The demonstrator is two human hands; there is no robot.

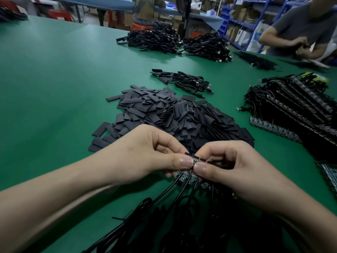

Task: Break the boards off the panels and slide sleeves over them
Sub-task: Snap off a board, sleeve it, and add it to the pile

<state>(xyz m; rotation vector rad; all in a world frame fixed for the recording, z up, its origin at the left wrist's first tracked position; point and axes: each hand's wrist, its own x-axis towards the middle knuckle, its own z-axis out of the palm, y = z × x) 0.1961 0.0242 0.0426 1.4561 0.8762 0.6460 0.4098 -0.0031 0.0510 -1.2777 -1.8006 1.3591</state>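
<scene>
Left hand [145,154] and right hand [235,168] each pinch the panel [193,172], thumbs meeting at a score line; snapping step, bend next, then sleeves [164,114].

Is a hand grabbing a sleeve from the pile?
No, left hand and right hand both pinch the panel; the sleeve pile lies beyond.

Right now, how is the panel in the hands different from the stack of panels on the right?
1. The panel is pinched between the left hand and the right hand; the stack of panels lies on the table, with no hand on it.
2. The panel is a single strip; the stack of panels holds many.
Shared: both have black cables attached.
</scene>
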